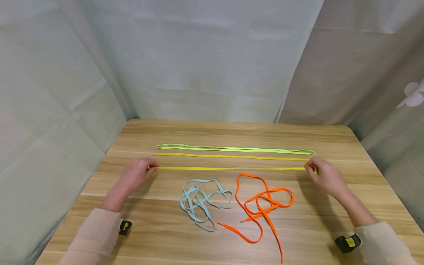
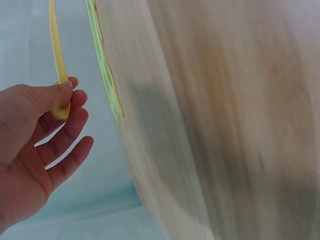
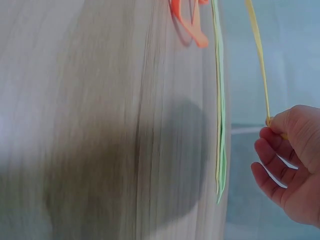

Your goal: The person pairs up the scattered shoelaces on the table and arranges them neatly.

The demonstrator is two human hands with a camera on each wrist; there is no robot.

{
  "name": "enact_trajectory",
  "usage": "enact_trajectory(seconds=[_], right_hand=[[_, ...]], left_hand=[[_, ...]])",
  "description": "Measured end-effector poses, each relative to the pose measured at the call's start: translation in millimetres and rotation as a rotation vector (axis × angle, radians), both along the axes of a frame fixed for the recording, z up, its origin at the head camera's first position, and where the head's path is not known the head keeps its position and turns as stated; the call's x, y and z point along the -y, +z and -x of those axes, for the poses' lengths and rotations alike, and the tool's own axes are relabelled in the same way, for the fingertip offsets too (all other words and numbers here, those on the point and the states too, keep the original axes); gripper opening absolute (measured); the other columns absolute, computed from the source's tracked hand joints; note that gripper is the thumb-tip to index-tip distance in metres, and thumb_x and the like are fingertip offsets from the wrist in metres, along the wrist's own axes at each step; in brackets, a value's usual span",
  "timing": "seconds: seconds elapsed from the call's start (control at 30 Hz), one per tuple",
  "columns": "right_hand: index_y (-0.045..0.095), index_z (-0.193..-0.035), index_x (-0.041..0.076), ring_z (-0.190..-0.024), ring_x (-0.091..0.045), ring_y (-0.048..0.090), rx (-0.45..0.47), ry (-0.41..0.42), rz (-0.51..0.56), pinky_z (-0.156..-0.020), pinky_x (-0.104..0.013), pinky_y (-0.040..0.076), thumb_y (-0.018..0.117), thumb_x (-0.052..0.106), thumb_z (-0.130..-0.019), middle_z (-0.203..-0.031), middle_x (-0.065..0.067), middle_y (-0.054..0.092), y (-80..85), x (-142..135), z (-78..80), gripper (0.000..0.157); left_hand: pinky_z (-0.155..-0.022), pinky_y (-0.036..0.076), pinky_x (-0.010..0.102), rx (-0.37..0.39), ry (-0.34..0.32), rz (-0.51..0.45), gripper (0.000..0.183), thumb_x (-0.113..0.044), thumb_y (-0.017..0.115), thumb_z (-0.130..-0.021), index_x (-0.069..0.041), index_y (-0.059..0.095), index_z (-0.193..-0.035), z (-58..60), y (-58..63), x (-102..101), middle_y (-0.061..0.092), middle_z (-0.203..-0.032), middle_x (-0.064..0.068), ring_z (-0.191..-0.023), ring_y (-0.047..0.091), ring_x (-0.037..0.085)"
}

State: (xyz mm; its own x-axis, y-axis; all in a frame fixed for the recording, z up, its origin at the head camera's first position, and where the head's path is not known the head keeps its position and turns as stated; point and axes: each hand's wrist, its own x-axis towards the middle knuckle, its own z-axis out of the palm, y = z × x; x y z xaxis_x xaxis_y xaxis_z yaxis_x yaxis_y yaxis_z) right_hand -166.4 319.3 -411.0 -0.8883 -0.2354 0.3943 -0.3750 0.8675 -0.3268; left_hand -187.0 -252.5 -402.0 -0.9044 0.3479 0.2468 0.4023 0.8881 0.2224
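Note:
A yellow shoelace [image 1: 228, 168] is stretched straight across between the two hands, above the table. My left hand [image 1: 139, 171] pinches its left end between thumb and index finger, a short tip poking past the thumb in the left wrist view; the other fingers are loosely bent. At the right, my right hand [image 1: 324, 175] pinches the lace, with a small curl of yellow showing by the fingers. Behind it a straight yellow lace length [image 1: 228, 156] lies along the table, its right end passing near the right hand. Farther back lie lime-green laces [image 1: 232, 148], side by side.
In front of the stretched lace, a light blue shoelace [image 1: 198, 202] lies in a loose tangle. To its right is an orange shoelace [image 1: 261, 211] in loops, one end trailing toward the near edge. Pale curtains [image 1: 205, 62] hang behind the wooden table [image 1: 152, 235].

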Motion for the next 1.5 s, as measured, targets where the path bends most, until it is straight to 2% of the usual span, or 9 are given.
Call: enact_trajectory(seconds=[0.23,0.4,0.7,0.87,1.03,1.27,1.5], right_hand=[[0.062,-0.082,0.002,-0.067,-0.021,0.057,0.004,-0.054,0.015,-0.058,-0.035,0.046,0.064,-0.004,-0.077,-0.078,-0.011,0.064,-2.2,-15,3.0,0.008],[0.063,-0.082,0.000,-0.066,-0.023,0.057,0.013,-0.078,0.004,-0.057,-0.037,0.045,0.063,-0.005,-0.077,-0.078,-0.014,0.063,-2.4,-25,4.2,0.007],[0.062,-0.083,-0.002,-0.067,-0.029,0.057,0.024,-0.090,-0.016,-0.060,-0.046,0.046,0.063,-0.005,-0.076,-0.078,-0.017,0.062,-4.8,-37,6.6,0.008],[0.062,-0.083,-0.003,-0.066,-0.028,0.056,0.021,-0.094,-0.028,-0.059,-0.045,0.045,0.064,-0.006,-0.076,-0.077,-0.016,0.060,-7.3,-41,8.4,0.008],[0.062,-0.080,-0.003,-0.064,-0.026,0.056,-0.003,-0.097,-0.054,-0.057,-0.042,0.045,0.063,-0.004,-0.075,-0.073,-0.014,0.060,-10.9,-44,11.2,0.006],[0.060,-0.080,-0.002,-0.064,-0.025,0.055,0.025,-0.097,-0.065,-0.057,-0.042,0.045,0.063,-0.003,-0.076,-0.073,-0.014,0.059,-14.3,-46,20.3,0.005],[0.057,-0.081,-0.002,-0.065,-0.026,0.054,0.034,-0.075,-0.075,-0.058,-0.044,0.044,0.064,-0.006,-0.074,-0.074,-0.015,0.058,-18.5,-45,29.9,0.011]], left_hand=[[-0.063,0.049,0.041,0.038,0.036,-0.009,0.008,-0.004,0.065,-0.082,-0.004,0.070,-0.088,3.6,-1.8,18,0.069,-0.088,0.013,-0.073,0.063,0.025],[-0.063,0.048,0.041,0.078,0.069,0.001,0.009,-0.006,0.064,-0.084,-0.004,0.070,-0.089,6.4,0.1,26,0.069,-0.090,0.014,-0.073,0.063,0.025],[-0.060,0.046,0.038,0.124,0.110,-0.019,0.010,-0.008,0.062,-0.085,-0.006,0.070,-0.090,10.5,6.5,32,0.069,-0.087,0.013,-0.068,0.059,0.020],[-0.056,0.042,0.033,0.148,0.124,-0.034,0.010,-0.008,0.062,-0.085,-0.005,0.070,-0.089,14.6,7.3,33,0.068,-0.087,0.014,-0.064,0.054,0.016],[-0.056,0.040,0.032,0.160,0.135,-0.037,0.011,-0.010,0.062,-0.086,-0.005,0.070,-0.090,19.1,5.6,34,0.068,-0.085,0.013,-0.063,0.053,0.016],[-0.062,0.043,0.037,0.206,0.178,-0.040,0.014,-0.015,0.060,-0.088,-0.006,0.069,-0.092,30.0,-0.8,35,0.066,-0.084,0.010,-0.071,0.057,0.021],[-0.064,0.043,0.038,0.208,0.204,-0.038,0.011,-0.017,0.060,-0.087,-0.008,0.066,-0.088,40.3,-9.0,36,0.063,-0.080,0.007,-0.071,0.055,0.021]])
